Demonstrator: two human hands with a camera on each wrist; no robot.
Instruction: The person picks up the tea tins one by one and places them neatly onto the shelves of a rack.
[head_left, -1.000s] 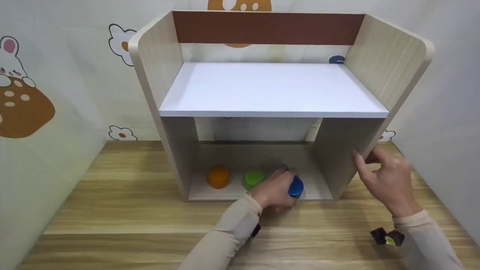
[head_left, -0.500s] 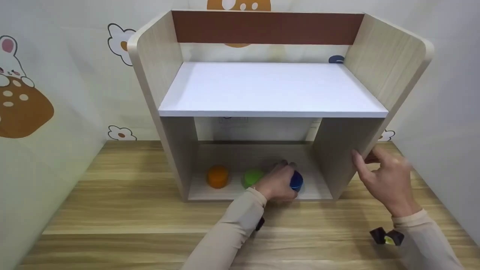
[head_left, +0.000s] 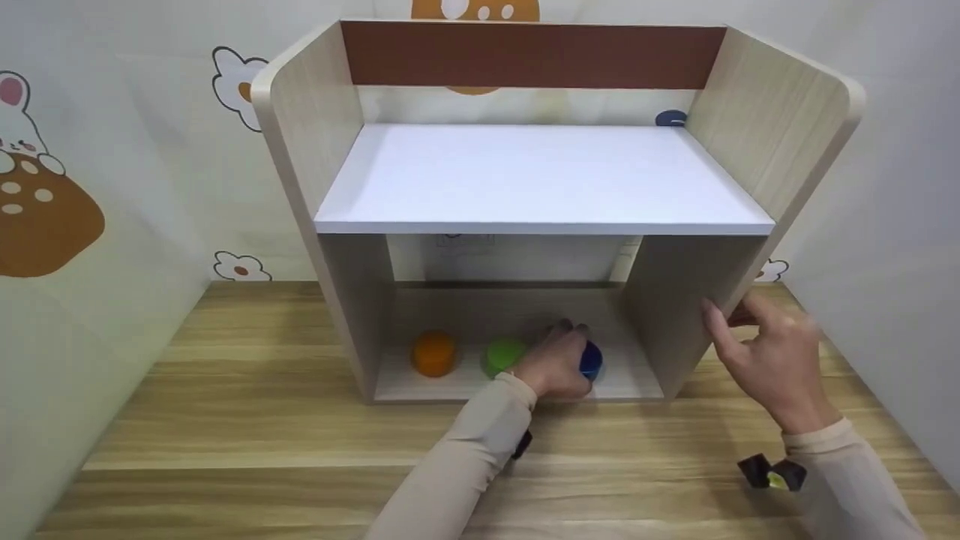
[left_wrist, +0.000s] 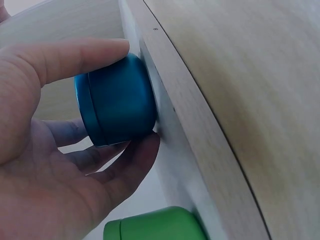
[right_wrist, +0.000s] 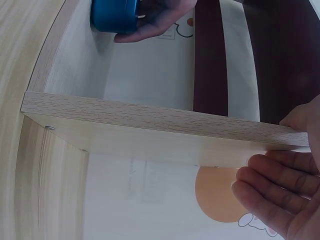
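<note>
Inside the lower compartment of a small wooden shelf unit (head_left: 540, 176), my left hand (head_left: 553, 367) grips a blue round lidded tin (left_wrist: 117, 100). The thumb lies along one side of it and the fingers are on the other; its base sits against the bottom board. Left of the hand stands a green tin (head_left: 502, 355), partly covered by the hand in the head view. An orange tin (head_left: 433, 354) stands farther left. At the unit's right side panel (right_wrist: 165, 117), my right hand (head_left: 780, 360) pinches the front edge, thumb on the inner face and fingers outside.
The unit stands on a wood-grain tabletop (head_left: 247, 420), close to a patterned wall (head_left: 150, 150). Its white middle board overhangs the left hand's workspace, and the left side panel (head_left: 360, 315) bounds the compartment beside the orange tin.
My left hand has moved slightly deeper into the compartment with the blue tin, which has shifted a little back. The right hand keeps its hold on the side panel.
</note>
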